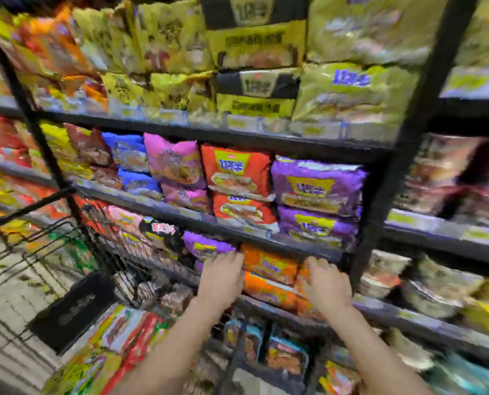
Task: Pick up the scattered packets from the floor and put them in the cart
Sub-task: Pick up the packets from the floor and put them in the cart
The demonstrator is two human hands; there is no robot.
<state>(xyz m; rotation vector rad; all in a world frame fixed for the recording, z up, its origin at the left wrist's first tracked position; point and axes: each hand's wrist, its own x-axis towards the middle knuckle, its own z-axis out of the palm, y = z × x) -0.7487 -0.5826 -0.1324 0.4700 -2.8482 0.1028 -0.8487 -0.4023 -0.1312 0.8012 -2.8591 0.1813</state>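
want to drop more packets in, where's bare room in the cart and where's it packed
The cart looks free in its far wire part, between the handle bar and the dark panel. Its near end is piled with packets. The shelf with the orange packets, where the left hand and right hand rest, is packed tight.

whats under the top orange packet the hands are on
Another orange packet lies directly under the top orange packet, on the shelf. The left hand and right hand cover both ends of the stack, so anything there is hidden.
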